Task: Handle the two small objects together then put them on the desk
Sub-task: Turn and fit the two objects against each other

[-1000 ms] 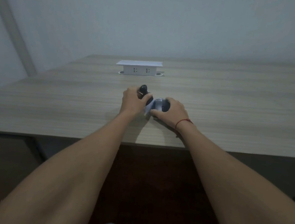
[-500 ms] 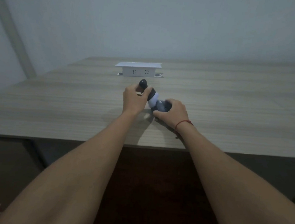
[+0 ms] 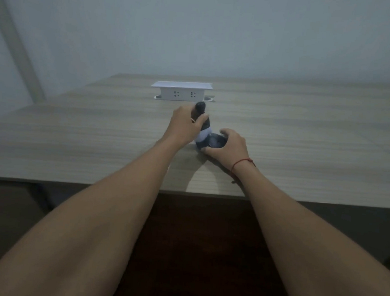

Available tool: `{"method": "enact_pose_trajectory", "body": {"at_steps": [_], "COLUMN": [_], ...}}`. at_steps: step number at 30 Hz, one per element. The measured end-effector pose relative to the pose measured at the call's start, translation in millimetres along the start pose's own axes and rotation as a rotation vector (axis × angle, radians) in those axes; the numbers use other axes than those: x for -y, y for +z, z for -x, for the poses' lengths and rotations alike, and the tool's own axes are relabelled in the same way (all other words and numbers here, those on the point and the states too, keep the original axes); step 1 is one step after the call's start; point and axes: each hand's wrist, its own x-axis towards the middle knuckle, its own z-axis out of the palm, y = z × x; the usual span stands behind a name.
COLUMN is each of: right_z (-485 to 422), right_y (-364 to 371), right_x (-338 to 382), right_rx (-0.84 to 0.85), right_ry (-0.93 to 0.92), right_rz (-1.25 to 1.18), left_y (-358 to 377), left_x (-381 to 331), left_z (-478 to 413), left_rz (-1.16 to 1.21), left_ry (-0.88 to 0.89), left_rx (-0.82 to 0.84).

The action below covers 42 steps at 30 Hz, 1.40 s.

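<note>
The head view, the only one, looked down two bare forearms to a wooden desk [image 3: 306,138]. The left hand [image 3: 183,126] was closed around a dark upright piece [image 3: 202,118], whose rounded top stood clear above the fist while its pale lower end ran down past the thumb. The right hand [image 3: 232,146] cupped a second dark, rounded piece [image 3: 215,141] from the outer side, fingers curled over its top and thumb pressed low at the desk surface; it was closed on that piece, though how firmly could not be told. The two pieces met just inside the gap between the hands, the pale end of the first touching or entering the second; which of these was hidden by the fingers. Both sat low, at or just above the desk, near its front edge. Beyond the grips, well apart, stood a white socket box [image 3: 181,91]. A red cord [image 3: 242,162] circled the right wrist.

By my judgement the pieces were being joined or parted, with the setting-down not yet done. The upright piece was held high on its body, so a sideways push at its pale end could tilt it in the fist and jam the fit. If the join gave suddenly, the rounded piece could slip from the cupped fingers and roll towards the near edge.
</note>
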Motion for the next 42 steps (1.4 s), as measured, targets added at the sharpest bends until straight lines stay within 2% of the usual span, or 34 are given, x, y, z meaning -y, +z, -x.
{"method": "enact_pose_trajectory", "body": {"at_steps": [4, 8, 11, 16, 19, 21, 26, 31, 36, 40, 42], "right_z": [3.0, 1.9, 2.0, 3.1, 1.3, -0.4, -1.2, -1.6, 2.0, -0.5, -1.2], "right_y": [-2.8, -1.8, -2.5, -4.1, -2.1, -1.5, -1.8, 0.4, -4.6, -2.1, 0.4], "right_x": [0.3, -1.2, 0.0, 1.2, 0.9, 0.0, -1.6, -1.2, 0.4, 0.7, -1.0], "right_rx": [0.004, 0.015, 0.015, 0.015, 0.001, -0.008, -0.008, 0.004, 0.005, 0.003, -0.002], "right_ry": [0.017, -0.004, -0.007, -0.027, -0.058, -0.056, -0.030, 0.005, 0.027, 0.025, 0.027], "right_rz": [-0.046, -0.042, -0.046, -0.030, 0.025, 0.030, 0.015, -0.040, -0.029, -0.018, -0.015], "left_y": [4.7, 0.3, 8.2, 10.7, 5.8, 8.8, 19.4, 19.6, 22.7, 17.3, 19.3], "left_x": [13.5, 4.4, -3.4, 6.7, 2.2, -2.6, -0.3, -25.1, -11.5, -16.3, -11.7], "left_z": [5.3, 1.7, 3.6, 4.3, 1.8, 5.9, 3.2, -6.8, -3.0, -5.1, 0.8], "left_rz": [-0.153, 0.060, 0.040, -0.048, 0.129, 0.167, -0.036, -0.153, -0.190, 0.004, 0.007], "left_ry": [-0.062, -0.018, 0.017, -0.170, -0.121, -0.072, -0.099, 0.096, -0.042, 0.012, 0.010], "left_rx": [-0.027, -0.121, -0.052, -0.130, -0.166, -0.150, -0.086, 0.039, -0.051, -0.042, -0.039]}}
